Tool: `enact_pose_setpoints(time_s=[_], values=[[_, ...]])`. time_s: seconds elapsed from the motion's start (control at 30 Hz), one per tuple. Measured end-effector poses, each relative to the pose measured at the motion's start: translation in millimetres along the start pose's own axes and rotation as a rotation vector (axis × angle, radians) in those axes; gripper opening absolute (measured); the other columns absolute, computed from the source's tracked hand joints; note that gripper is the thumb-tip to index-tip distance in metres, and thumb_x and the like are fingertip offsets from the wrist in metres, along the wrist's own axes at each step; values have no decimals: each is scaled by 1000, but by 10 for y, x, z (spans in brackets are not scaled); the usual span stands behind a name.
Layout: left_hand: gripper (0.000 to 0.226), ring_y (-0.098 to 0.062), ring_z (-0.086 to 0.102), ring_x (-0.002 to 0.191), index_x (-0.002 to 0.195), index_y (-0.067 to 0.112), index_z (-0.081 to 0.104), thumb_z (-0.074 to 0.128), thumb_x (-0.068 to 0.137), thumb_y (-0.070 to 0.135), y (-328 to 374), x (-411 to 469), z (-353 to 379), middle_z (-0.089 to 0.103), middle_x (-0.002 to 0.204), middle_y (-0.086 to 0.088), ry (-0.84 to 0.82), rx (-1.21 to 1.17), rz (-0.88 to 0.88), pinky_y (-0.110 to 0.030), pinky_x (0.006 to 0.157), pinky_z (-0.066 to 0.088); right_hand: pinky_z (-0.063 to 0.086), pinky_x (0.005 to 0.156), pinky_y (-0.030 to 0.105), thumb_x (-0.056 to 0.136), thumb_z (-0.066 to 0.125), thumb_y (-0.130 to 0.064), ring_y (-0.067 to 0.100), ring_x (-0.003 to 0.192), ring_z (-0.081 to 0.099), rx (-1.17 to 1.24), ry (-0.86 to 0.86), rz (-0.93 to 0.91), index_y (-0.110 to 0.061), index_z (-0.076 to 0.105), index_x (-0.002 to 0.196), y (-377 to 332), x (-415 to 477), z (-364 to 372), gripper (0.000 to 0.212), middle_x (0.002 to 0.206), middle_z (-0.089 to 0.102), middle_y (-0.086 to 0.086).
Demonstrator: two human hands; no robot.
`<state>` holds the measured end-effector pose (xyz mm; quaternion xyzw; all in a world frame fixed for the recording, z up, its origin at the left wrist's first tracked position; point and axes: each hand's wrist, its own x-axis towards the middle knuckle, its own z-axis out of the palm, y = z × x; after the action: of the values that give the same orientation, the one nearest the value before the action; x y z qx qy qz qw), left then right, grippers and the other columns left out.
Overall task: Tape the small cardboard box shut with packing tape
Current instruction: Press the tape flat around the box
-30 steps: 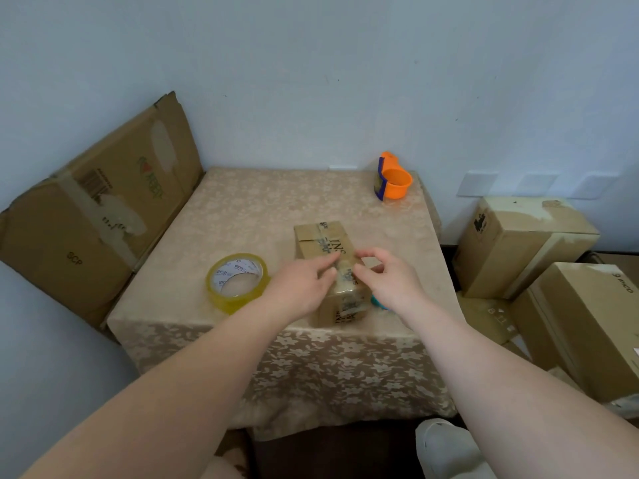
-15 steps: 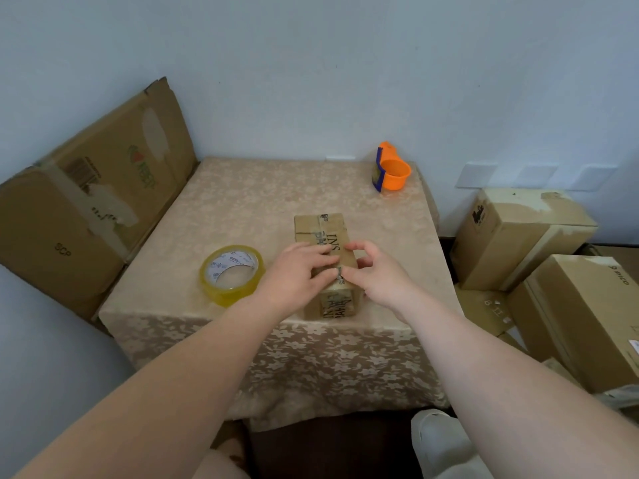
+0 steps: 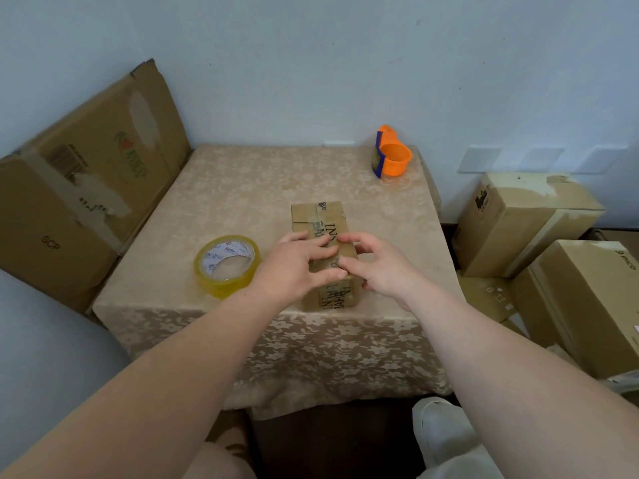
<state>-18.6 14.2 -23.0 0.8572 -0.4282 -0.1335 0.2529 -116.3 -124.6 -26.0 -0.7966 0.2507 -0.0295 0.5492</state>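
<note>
A flat carton [image 3: 86, 188] is leaned against the table's [image 3: 242, 191] left side. A tape roll [image 3: 226, 266] is laid flat at the table's front left. The left hand [image 3: 294, 267] is spread, fingers straight, and pressed on the top of the box [image 3: 320, 216], which is stood at the middle of the table's front edge, its long side run toward the table's back. The right hand [image 3: 383, 271] is arched in from the table's right, fingertips laid on the box top. Nothing is seen pinched, so it is taken as released. An orange cup [image 3: 394, 157] is set at the table's back right corner, and more cartons [image 3: 525, 219] are piled off the table's right side. The box is judged light and stiff-walled, though its flaps may give under pressure, and the tape seen on it is likely slick. It is best held by its long sides, or pinned from above beside the seam.
</note>
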Motion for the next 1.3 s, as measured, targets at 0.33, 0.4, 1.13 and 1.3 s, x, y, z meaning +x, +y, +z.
enact_pose_setpoints(time_s=[0.33, 0.4, 1.13, 1.3], values=[[58, -19, 28, 137, 136, 34, 40, 34, 86, 62, 77, -66, 4, 38, 147, 11, 2, 453, 105, -49, 114, 16, 48, 83, 30, 88, 61, -26, 16, 100, 58, -20, 25, -23, -36, 54, 126, -7, -28, 14, 40, 104, 53, -9], [56, -19, 32, 131, 135, 31, 44, 32, 87, 60, 86, -87, -3, 46, 137, 8, 42, 512, 153, -49, 113, 17, 49, 85, 31, 87, 62, -26, 15, 100, 57, -25, 29, -27, -35, 55, 126, -8, -28, 13, 40, 106, 54, -7], [67, -29, 54, 117, 112, 13, 65, 21, 85, 55, 179, -145, 114, 72, 92, -1, 167, 789, 239, -52, 110, 6, 43, 72, 26, 87, 62, -25, 15, 91, 58, -23, 26, -16, -31, 56, 126, -8, -7, 15, 40, 107, 56, -5], [66, -25, 47, 126, 123, 9, 57, 20, 91, 53, 231, -193, 106, 69, 109, -1, 106, 915, 207, -55, 113, -2, 43, 76, 28, 87, 63, -27, 14, 92, 56, -31, 32, -19, -32, 56, 126, -2, -8, 14, 40, 104, 52, -7]])
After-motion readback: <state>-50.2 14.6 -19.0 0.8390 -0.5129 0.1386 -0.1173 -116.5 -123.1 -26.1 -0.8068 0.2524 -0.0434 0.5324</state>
